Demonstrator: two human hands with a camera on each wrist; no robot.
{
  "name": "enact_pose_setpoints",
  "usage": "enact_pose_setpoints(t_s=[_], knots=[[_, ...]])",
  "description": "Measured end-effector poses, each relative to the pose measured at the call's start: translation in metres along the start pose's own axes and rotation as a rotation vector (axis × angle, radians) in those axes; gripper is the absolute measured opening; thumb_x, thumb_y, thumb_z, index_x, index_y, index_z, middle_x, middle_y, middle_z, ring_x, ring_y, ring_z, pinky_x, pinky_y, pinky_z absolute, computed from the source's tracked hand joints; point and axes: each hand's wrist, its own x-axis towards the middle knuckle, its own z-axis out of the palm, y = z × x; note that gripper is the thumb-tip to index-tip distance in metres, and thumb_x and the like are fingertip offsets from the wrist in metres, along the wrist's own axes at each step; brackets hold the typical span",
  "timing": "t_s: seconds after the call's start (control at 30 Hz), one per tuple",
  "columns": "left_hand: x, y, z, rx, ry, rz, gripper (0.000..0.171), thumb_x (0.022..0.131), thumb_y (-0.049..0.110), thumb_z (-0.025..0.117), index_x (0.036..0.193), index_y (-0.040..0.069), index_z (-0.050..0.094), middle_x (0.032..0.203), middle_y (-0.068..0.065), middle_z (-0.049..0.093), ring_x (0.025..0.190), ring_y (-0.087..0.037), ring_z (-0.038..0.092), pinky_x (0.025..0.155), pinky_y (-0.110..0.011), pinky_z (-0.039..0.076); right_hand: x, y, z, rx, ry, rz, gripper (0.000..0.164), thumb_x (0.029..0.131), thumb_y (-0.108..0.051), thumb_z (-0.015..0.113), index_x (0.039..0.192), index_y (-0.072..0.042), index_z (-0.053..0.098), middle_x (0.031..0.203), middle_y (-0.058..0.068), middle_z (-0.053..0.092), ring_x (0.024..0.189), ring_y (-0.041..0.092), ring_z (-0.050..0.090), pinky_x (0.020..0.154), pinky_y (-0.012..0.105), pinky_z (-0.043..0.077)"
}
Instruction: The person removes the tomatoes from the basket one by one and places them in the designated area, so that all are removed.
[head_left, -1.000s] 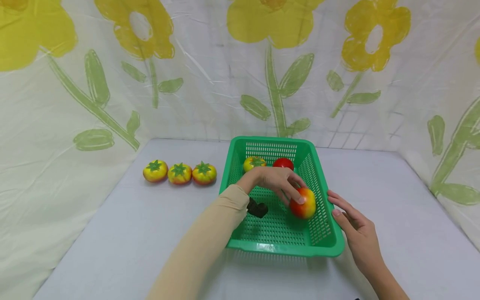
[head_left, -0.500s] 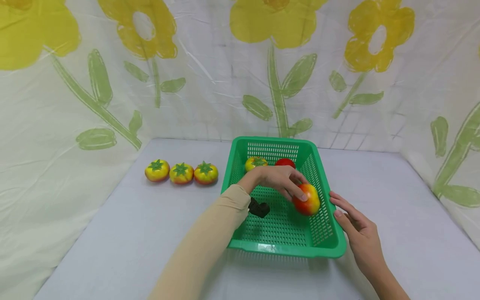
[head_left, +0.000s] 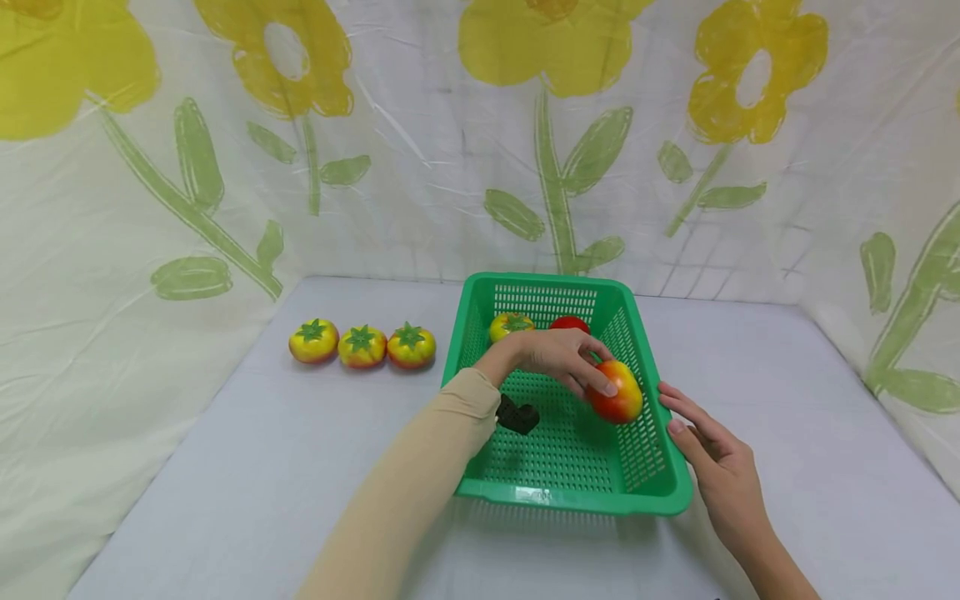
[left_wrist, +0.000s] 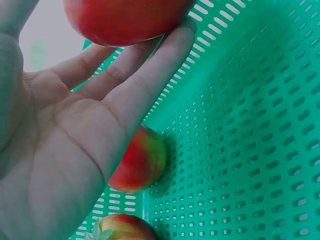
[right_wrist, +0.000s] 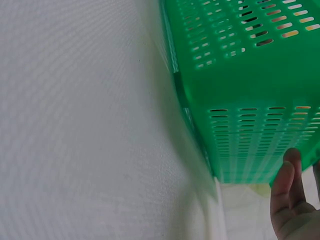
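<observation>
Inside the green basket (head_left: 570, 498), my left hand (head_left: 562, 354) grips a red and yellow toy tomato (head_left: 617, 393). It is held near the basket's right wall; in the left wrist view this tomato (left_wrist: 127, 20) rests against the fingers, above the basket's floor. My right hand (head_left: 720, 475) touches the outside of the right rim with fingertips and thumb, its fingers fairly straight. In the basket's back part sit a yellow tomato (head_left: 510, 323) with a green leafy top and a red one (head_left: 570, 323), partly hidden behind my left hand.
Left of the basket, a row of three yellow-red tomatoes (head_left: 362, 346) with green star-shaped tops lies on the white tabletop (head_left: 247, 467). A flower-printed cloth (head_left: 420, 167) hangs behind the table. A small dark device (head_left: 517, 415) is on my left wrist.
My left hand has shifted the held tomato slightly up and to the right, closer to the basket's right wall. The right hand stays at the rim; the head view has shifted slightly.
</observation>
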Motion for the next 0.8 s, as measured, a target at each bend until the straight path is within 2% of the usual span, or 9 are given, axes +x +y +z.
enact_pose_setpoints(t_s=[0.23,0.47,0.53,0.8], knots=[[-0.0012,0.0003,-0.0014,0.026,0.016,0.025,0.04,0.09,0.011,0.073,0.127,0.005,0.06,0.119,-0.011,0.064,0.105,-0.025,0.063,0.093,-0.048,0.05,0.0,-0.0008,0.0002,0.001,0.003,-0.008,0.038,0.103,-0.011,0.052,0.14,-0.003,0.053,0.149,0.007,0.045,0.134,0.013,0.043,0.098,0.016,0.04],[-0.003,0.0019,-0.0022,0.078,0.04,0.043,0.036,0.088,0.013,0.076,0.122,0.009,0.066,0.117,-0.008,0.067,0.105,-0.023,0.063,0.09,-0.041,0.053,0.0003,0.0013,0.0006,-0.01,0.003,-0.003,0.038,0.103,-0.012,0.052,0.14,-0.004,0.054,0.149,0.006,0.045,0.133,0.012,0.043,0.097,0.016,0.041],[-0.0034,0.0025,-0.002,0.078,0.046,0.049,0.036,0.087,0.012,0.077,0.121,0.01,0.067,0.117,-0.007,0.067,0.105,-0.023,0.063,0.09,-0.042,0.053,0.0004,0.0015,0.0006,-0.011,0.001,-0.004,0.038,0.104,-0.012,0.052,0.14,-0.004,0.053,0.149,0.006,0.045,0.133,0.013,0.044,0.097,0.016,0.041],[-0.0025,0.0025,-0.0025,-0.019,0.036,0.062,0.044,0.083,0.002,0.078,0.124,0.007,0.064,0.12,-0.011,0.064,0.106,-0.027,0.063,0.09,-0.053,0.051,0.0003,0.001,0.0001,0.003,0.004,0.001,0.038,0.104,-0.012,0.052,0.14,-0.003,0.053,0.149,0.006,0.045,0.134,0.014,0.043,0.098,0.017,0.04]])
